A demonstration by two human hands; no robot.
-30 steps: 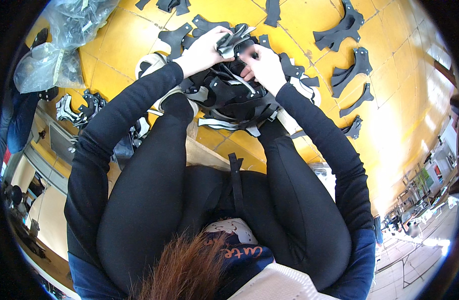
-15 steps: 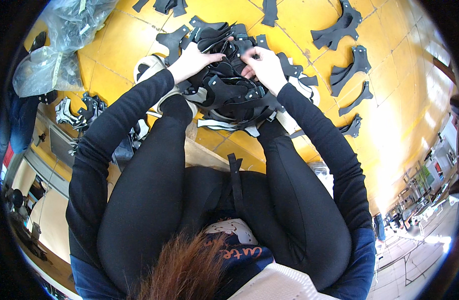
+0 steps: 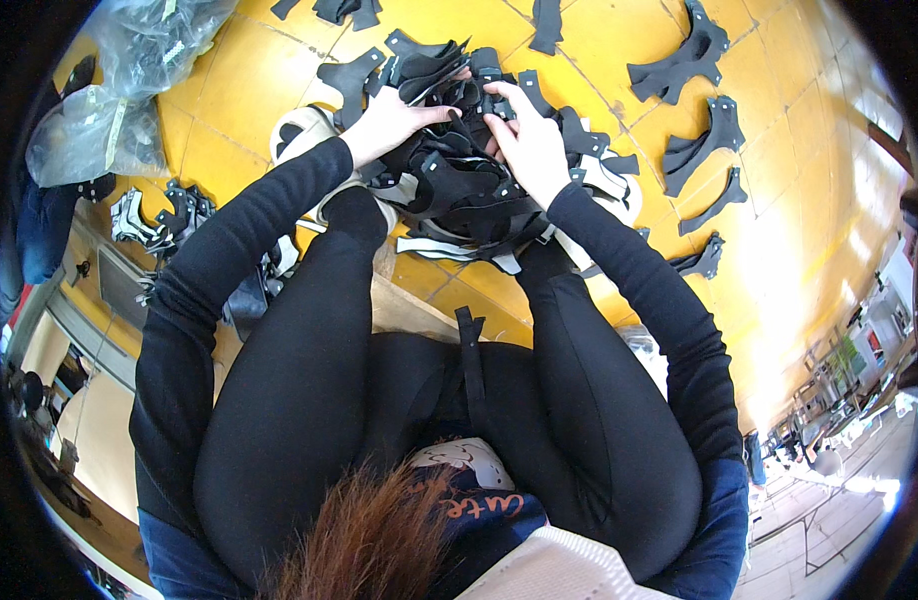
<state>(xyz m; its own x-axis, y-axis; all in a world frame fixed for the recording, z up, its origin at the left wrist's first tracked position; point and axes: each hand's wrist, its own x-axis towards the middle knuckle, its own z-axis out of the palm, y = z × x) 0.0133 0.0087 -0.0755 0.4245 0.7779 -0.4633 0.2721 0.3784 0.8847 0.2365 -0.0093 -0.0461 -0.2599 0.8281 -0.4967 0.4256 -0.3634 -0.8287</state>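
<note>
Yellow floor (image 3: pixel 259 75) carrying black pieces (image 3: pixel 715 125), seemingly fabric.

L hand (image 3: pixel 384 127) partly hidden by blk pcs (image 3: pixel 422 77), clear bag (image 3: pixel 161 45) cut off @ top edge.

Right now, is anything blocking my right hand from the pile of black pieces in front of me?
Nothing visible does. Your right hand is at the right side of the pile of black pieces. Your left hand is at the left side, not between them.
</note>
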